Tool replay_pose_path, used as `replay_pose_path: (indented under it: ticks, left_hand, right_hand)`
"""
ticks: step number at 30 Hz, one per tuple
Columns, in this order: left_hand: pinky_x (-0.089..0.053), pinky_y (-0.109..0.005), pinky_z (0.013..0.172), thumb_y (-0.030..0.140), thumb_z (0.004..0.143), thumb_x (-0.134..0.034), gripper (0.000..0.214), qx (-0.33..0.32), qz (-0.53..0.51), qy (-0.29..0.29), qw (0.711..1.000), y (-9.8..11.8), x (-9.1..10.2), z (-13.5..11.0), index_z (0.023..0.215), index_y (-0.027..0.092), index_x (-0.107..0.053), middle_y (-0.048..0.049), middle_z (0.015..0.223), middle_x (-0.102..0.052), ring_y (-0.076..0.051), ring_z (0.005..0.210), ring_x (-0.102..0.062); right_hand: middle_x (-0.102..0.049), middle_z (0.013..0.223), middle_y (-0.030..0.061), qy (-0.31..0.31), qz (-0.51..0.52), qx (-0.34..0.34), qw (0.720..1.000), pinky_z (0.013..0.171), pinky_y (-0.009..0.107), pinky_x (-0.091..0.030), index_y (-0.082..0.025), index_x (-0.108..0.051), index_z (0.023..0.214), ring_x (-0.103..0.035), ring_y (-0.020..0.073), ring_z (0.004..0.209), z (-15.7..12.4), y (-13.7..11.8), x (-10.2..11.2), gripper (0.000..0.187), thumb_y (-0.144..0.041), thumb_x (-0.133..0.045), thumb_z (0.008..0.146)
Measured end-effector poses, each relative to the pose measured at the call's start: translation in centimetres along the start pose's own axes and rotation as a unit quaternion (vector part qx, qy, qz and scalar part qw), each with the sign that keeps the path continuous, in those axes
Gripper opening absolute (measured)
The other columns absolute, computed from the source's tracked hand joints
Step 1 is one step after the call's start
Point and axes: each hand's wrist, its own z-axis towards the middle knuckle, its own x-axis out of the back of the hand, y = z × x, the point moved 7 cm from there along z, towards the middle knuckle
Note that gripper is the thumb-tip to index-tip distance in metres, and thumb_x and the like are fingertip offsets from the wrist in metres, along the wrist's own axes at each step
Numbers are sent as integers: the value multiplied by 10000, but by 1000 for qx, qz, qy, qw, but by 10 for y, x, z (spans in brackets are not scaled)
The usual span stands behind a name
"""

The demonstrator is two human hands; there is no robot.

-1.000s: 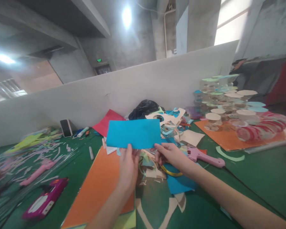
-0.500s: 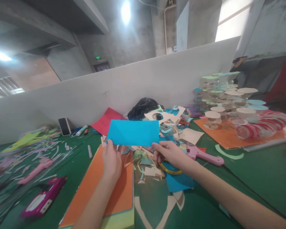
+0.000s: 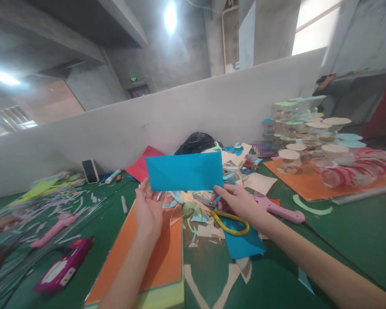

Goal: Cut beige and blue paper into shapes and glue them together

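A blue sheet of paper [image 3: 185,172] is held up in front of me, wider than tall. My right hand [image 3: 238,201] pinches its lower right corner between thumb and fingers. Beneath that hand hang scissors with yellow handles [image 3: 233,231], their pivot at the curled fingers and their blades pointing left. My left hand [image 3: 149,212] is at the paper's lower left corner, palm partly showing and fingers apart; they touch the left edge. Under the hands lie paper scraps [image 3: 209,231], another blue piece [image 3: 244,244] and a stack of orange sheets [image 3: 162,253].
Pink glue guns [image 3: 284,212] [image 3: 56,229] lie on both sides. A magenta box [image 3: 64,266], a phone [image 3: 90,171] and a marker [image 3: 124,204] are at left. Stacked clear cups with paper discs [image 3: 309,137] stand at right. At far left is another person's hand [image 3: 1,227].
The blue paper has tilted and shifted slightly right. My left hand has turned, its thumb no longer over the paper's front. The scissors have swung into fuller view below my right hand.
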Motion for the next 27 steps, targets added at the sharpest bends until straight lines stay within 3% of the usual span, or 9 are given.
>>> replay_pose_path:
  ticks: [3, 5, 9, 15, 18, 23, 27]
  left_hand:
    - [-526, -317, 863, 376, 877, -594, 137, 21, -15, -36, 999, -7, -10, -7, 937, 259, -632, -28, 1116, -666, -150, 916, -634]
    - [-524, -303, 846, 242, 803, -669, 138, 42, -12, -54, 998, -14, -15, -11, 929, 257, -616, -3, 1032, -668, -135, 865, -632]
    - [-510, -265, 765, 122, 695, -699, 258, 47, 5, -47, 998, -17, -11, -11, 894, 241, -584, 43, 849, -623, -96, 726, -595]
    - [-481, -218, 692, 187, 697, -690, 196, 1, 43, -14, 999, -5, -3, -8, 850, 228, -575, 50, 780, -587, -85, 687, -569]
    - [-490, -224, 679, 228, 699, -706, 217, -4, 65, -17, 998, -3, -5, -10, 874, 247, -579, 39, 841, -614, -98, 713, -594]
    - [-555, -340, 745, 430, 771, -677, 235, 60, 89, -78, 991, -14, -20, -20, 947, 293, -603, -15, 1050, -640, -177, 865, -648]
    - [-568, -378, 785, 549, 801, -634, 330, 134, 68, -85, 985, -28, -24, -32, 997, 286, -606, -57, 1109, -655, -219, 967, -657]
  right_hand:
    - [-586, 628, 7, 73, -74, 27, 994, 603, 299, -463, -208, -617, 798, -587, 178, 630, -5, -9, 9, 385, -547, -476, 912]
    - [-584, 667, 9, 98, -98, 60, 989, 590, 304, -452, -220, -610, 866, -578, 188, 646, -10, -17, 9, 349, -526, -453, 920]
    - [-634, 811, 34, 63, -92, 125, 986, 644, 316, -465, -227, -610, 1014, -587, 200, 713, -17, -30, 4, 333, -508, -465, 912]
    - [-611, 724, 30, 82, -147, 166, 972, 603, 305, -439, -225, -615, 787, -541, 193, 673, -19, -37, 7, 311, -501, -517, 892]
    - [-617, 740, 31, 89, -146, 212, 962, 609, 302, -444, -237, -641, 785, -548, 192, 679, -19, -40, 7, 281, -445, -503, 913]
    - [-583, 697, 14, 148, -184, 246, 940, 617, 304, -415, -236, -617, 727, -529, 185, 653, -22, -41, 16, 292, -444, -540, 917]
    - [-516, 649, 7, 173, -249, 269, 914, 588, 294, -360, -226, -521, 632, -499, 172, 630, -28, -45, 17, 369, -458, -548, 919]
